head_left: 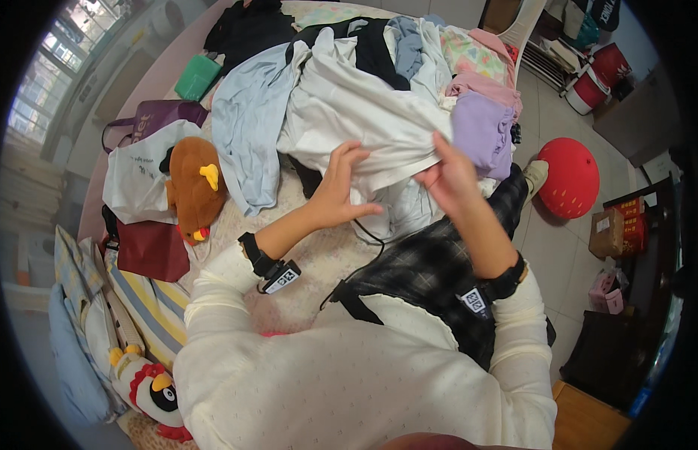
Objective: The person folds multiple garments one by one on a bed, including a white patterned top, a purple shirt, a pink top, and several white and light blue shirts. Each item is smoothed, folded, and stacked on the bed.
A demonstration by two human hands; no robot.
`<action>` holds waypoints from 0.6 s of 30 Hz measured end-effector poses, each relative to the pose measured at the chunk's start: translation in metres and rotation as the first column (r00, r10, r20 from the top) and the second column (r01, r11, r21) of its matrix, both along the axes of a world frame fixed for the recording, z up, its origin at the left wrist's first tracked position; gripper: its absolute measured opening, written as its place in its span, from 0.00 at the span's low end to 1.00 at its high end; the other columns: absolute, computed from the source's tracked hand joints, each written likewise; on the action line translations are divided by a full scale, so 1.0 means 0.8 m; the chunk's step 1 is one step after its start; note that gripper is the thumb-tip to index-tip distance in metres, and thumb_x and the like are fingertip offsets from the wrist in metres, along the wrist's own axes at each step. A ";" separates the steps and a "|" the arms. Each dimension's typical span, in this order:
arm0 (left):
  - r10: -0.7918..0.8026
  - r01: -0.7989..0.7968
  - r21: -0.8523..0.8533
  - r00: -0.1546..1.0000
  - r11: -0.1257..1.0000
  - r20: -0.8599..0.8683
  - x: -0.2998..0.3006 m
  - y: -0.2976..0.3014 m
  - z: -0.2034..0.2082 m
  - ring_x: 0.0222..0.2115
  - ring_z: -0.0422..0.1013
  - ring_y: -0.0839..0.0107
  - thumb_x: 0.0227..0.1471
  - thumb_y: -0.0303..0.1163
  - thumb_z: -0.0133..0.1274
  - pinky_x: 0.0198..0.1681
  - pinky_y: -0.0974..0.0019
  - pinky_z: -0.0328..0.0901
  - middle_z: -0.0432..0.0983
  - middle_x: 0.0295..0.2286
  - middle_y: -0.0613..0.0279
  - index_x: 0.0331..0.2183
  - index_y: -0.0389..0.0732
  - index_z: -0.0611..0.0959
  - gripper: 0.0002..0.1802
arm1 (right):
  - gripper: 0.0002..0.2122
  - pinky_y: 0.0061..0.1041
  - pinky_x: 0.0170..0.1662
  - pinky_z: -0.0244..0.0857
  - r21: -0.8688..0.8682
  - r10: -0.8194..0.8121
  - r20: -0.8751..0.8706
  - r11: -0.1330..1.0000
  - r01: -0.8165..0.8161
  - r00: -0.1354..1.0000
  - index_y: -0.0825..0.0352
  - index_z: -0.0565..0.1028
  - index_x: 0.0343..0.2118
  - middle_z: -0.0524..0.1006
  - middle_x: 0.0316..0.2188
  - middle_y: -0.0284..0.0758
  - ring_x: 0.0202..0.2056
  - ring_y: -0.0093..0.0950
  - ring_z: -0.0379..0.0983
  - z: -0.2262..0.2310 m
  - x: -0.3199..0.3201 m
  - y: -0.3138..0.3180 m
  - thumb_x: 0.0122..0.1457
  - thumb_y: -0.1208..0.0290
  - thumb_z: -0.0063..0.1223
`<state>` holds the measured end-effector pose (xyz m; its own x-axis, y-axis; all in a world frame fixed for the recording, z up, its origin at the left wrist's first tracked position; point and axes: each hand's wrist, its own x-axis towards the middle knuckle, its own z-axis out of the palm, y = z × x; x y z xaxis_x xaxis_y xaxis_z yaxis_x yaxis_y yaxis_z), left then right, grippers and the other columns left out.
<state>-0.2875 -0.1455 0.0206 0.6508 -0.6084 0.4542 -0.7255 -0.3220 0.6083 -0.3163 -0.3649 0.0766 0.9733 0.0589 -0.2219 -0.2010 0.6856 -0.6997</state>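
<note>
A big heap of clothes covers the bed [311, 259]. On top lies a white shirt [364, 112], spread toward me. My left hand [340, 184] rests on its near edge with the fingers apart, touching the white cloth. My right hand [448, 174] pinches the same white shirt's lower edge between thumb and fingers. A light blue garment [248, 124] lies left of the shirt, a lilac one [480, 131] right of it, black clothes [375, 45] behind. Both wrists wear black bands with small tags.
A brown plush toy [193, 184], a white bag [135, 176], a purple bag [157, 116] and a dark red pouch [150, 251] lie at the bed's left. A striped blanket [146, 304] and a chicken plush [154, 390] are lower left. A red round stool [570, 176] and boxes [615, 229] stand on the right floor.
</note>
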 end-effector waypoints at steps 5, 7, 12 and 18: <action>0.253 -0.245 -0.064 0.928 0.967 0.275 0.015 0.026 -0.026 0.53 0.56 0.50 0.33 0.37 0.65 0.55 0.39 0.45 0.58 0.50 0.51 0.49 0.44 0.66 0.39 | 0.21 0.42 0.54 0.63 0.327 0.085 0.132 0.937 -0.124 0.988 0.75 0.57 0.55 0.65 0.54 0.46 0.53 0.40 0.65 0.061 -0.018 -0.033 0.66 0.64 0.32; 0.392 -0.404 -0.036 0.854 0.914 0.342 0.036 0.025 -0.028 0.52 0.57 0.53 0.35 0.37 0.64 0.55 0.42 0.46 0.60 0.49 0.53 0.48 0.44 0.67 0.37 | 0.21 0.41 0.55 0.62 0.374 0.146 0.247 0.898 -0.233 0.958 0.75 0.56 0.55 0.64 0.54 0.47 0.54 0.39 0.64 0.072 -0.026 -0.034 0.66 0.63 0.31; 0.317 -0.291 -0.129 0.904 0.948 0.288 0.092 0.010 0.027 0.33 0.69 0.57 0.54 0.34 0.47 0.40 0.58 0.61 0.72 0.26 0.55 0.29 0.37 0.76 0.10 | 0.20 0.40 0.56 0.61 0.294 0.060 0.267 0.946 -0.140 0.962 0.76 0.58 0.53 0.65 0.52 0.47 0.53 0.39 0.64 0.095 -0.025 -0.043 0.65 0.64 0.36; 0.053 -0.081 -0.063 0.930 0.995 -0.365 0.105 0.056 0.142 0.15 0.63 0.76 0.58 0.37 0.43 0.19 0.69 0.57 0.67 0.16 0.62 0.22 0.38 0.72 0.16 | 0.20 0.36 0.49 0.68 -0.260 -0.123 0.081 0.955 0.140 0.989 0.78 0.55 0.52 0.69 0.40 0.49 0.43 0.43 0.72 0.117 -0.005 -0.062 0.57 0.79 0.44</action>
<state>-0.2037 -0.1006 0.1341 0.8176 -0.5308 0.2231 -0.4298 -0.3047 0.8500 -0.3205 -0.4146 0.1699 0.9809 -0.1233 -0.1503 -0.0712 0.4919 -0.8678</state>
